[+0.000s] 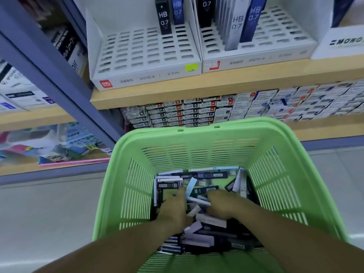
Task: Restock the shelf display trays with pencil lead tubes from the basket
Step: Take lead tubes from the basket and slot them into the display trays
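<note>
Two bare forearms [118,249] are seen reaching down from the lower edge into the green basket [197,133]. Back upward, the left hand [173,209] is laid on the heap of pencil lead tubes [204,233], fingertips sunk among them; a grip cannot be told. Just beside it, the right hand [222,203] is set with fingers bent toward a white tube; blur hides whether anything is held. Black, white and blue tubes are piled loosely across the basket floor. Above, on the wooden shelf [197,89], two white slotted trays are noted side by side. A few upright tubes marked HB 0.7 are held at the back of the left tray [145,75], more in the right tray [256,60]. Small stacked boxes [197,113] are packed under the shelf.
</note>
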{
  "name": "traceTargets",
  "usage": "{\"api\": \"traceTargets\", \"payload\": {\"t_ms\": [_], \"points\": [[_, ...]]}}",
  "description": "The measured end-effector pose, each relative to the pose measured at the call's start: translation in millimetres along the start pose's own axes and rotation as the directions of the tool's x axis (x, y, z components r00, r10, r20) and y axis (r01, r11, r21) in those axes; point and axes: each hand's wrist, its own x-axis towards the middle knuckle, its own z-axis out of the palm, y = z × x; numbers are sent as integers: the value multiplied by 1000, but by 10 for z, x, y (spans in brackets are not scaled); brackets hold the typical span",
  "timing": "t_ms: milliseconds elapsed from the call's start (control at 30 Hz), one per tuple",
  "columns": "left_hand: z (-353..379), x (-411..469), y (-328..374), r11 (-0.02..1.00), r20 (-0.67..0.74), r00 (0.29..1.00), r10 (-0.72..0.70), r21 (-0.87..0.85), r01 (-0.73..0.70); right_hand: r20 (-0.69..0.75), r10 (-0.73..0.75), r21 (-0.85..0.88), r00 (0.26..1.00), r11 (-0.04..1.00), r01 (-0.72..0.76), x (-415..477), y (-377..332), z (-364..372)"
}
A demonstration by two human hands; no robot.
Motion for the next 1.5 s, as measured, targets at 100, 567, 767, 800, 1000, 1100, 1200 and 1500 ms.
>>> {"api": "traceTargets", "payload": {"t_ms": [100, 567, 767, 800, 1000, 1100, 1200, 1500], "points": [[-29, -9, 17, 987, 37, 997, 70, 140, -75, -113, 8, 30, 994, 1000, -5, -114, 60, -131], [-1084, -247, 281, 949, 187, 944, 273, -211, -232, 21, 76, 1000, 997, -6, -21, -444, 11, -299], [-1312, -649, 416, 775, 213, 888, 407, -595, -213, -93, -92, 994, 991, -65, 87, -653, -214, -527], [-1316, -683, 415, 742, 241, 883, 402, -650, -161, -127, -126, 991, 984, -66, 119, -687, -231, -557], [-1461, -749, 410, 579, 377, 831, 408, -811, 83, -249, -173, 968, 953, -12, 250, -833, -314, -712], [-1606, -725, 370, 610, 386, 799, 461, -792, 31, -326, -161, 945, 931, -16, 328, -856, -344, -811], [-1801, -732, 314, 588, 338, 818, 465, -809, 0, -394, -82, 919, 915, -46, 392, -886, -302, -916], [-2035, -761, 473, 712, -14, 940, 342, -648, -269, -443, -132, 878, 887, 136, 459, -1051, -273, -1033]]}}
